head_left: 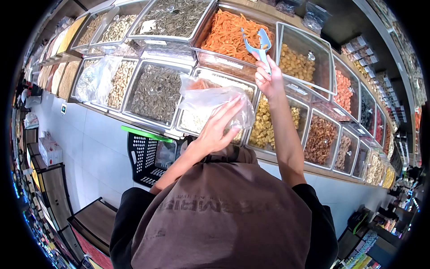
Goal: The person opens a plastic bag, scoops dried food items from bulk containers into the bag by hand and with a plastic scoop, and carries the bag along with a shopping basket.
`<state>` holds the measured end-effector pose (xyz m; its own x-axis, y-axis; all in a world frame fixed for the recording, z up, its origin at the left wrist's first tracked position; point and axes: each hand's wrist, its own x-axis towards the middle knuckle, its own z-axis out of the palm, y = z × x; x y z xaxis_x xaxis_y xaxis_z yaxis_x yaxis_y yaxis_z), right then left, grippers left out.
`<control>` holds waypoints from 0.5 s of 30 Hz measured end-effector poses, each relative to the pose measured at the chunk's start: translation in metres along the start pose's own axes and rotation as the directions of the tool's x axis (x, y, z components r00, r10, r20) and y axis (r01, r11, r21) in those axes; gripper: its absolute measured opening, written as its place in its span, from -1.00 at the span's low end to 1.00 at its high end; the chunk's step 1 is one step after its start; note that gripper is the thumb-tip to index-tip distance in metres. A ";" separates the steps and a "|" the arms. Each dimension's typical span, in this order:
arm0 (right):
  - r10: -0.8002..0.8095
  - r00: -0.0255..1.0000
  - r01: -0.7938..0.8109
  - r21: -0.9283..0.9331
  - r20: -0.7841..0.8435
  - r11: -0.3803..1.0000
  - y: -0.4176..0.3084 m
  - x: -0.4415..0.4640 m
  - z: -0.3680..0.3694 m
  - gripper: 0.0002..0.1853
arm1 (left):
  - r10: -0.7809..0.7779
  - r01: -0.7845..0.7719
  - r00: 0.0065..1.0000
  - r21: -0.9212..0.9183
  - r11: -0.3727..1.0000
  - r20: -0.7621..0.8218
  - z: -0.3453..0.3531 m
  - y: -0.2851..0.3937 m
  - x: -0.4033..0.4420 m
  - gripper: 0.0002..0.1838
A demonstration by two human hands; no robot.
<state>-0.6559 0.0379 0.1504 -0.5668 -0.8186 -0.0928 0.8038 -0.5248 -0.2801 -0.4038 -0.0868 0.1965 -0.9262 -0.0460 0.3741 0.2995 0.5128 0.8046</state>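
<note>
My right hand (268,76) is closed round the handle of a light blue scoop (257,43). The scoop is at the right side of a clear bin (200,50) full of orange dried strips (228,33); its cupped end looks nearly bare. My left hand (220,127) grips a clear plastic bag (201,98), fingers stretched along its side and thumb below. Some orange pieces show through the bag near its far end. Beneath it lies a bin of pale flakes or seeds (192,121), partly hidden by bag and hand.
Bins of striped sunflower seeds (156,87), yellow pieces (264,127) and walnuts (321,139) line the front row. A lidded bin of yellow dried fruit (295,62) adjoins the orange strips. Another plastic bag (96,80) rests on the left bins. Below is a black basket (144,157).
</note>
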 end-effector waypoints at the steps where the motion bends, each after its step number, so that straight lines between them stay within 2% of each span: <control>1: 0.003 1.000 -0.003 0.001 0.000 1.000 0.000 -0.002 -0.002 -0.47 | -0.014 0.016 1.000 -0.067 0.998 0.025 -0.003 0.005 -0.002 -0.30; 2: 0.003 1.000 -0.003 0.013 0.018 1.000 0.000 -0.005 -0.003 -0.46 | 0.012 -0.013 1.000 0.016 1.000 0.027 -0.008 0.008 -0.005 -0.23; 3: 0.001 0.999 -0.002 0.026 0.035 1.000 0.000 -0.007 -0.004 -0.46 | 0.012 -0.013 1.000 0.017 1.000 0.028 -0.016 0.013 -0.007 -0.23; 5: 0.002 1.000 -0.003 0.009 0.031 1.000 0.000 -0.012 -0.008 -0.45 | 0.179 -0.171 0.983 0.143 0.975 -0.047 -0.030 0.023 -0.014 -0.27; 8: 0.024 0.999 -0.023 -0.032 0.037 0.999 -0.001 -0.016 -0.010 -0.45 | 0.315 -0.195 0.885 0.341 0.920 -0.344 -0.048 0.030 -0.010 -0.53; 10: 0.015 0.998 -0.010 -0.085 0.055 0.996 0.000 -0.018 -0.009 -0.45 | 0.233 -0.003 0.877 0.480 0.877 -0.420 -0.065 0.034 -0.001 -0.56; 13: 0.018 1.000 -0.017 -0.075 0.011 0.997 0.000 -0.017 -0.007 -0.45 | -0.034 0.301 0.896 0.550 0.779 -0.443 -0.080 0.030 0.009 -0.58; 14: 0.009 1.000 -0.007 -0.098 0.015 0.995 0.001 -0.017 -0.006 -0.44 | -0.094 0.356 0.875 0.500 0.790 -0.474 -0.082 0.023 0.009 -0.57; 15: 0.008 1.000 -0.007 -0.099 0.018 0.995 0.001 -0.017 -0.007 -0.44 | -0.091 0.354 0.875 0.501 0.790 -0.475 -0.083 0.019 0.010 -0.57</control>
<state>-0.6469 0.0528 0.1453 -0.5567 -0.8270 -0.0779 0.7857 -0.4937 -0.3727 -0.3882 -0.1484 0.2538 -0.7292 -0.4943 0.4732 -0.2060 0.8181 0.5370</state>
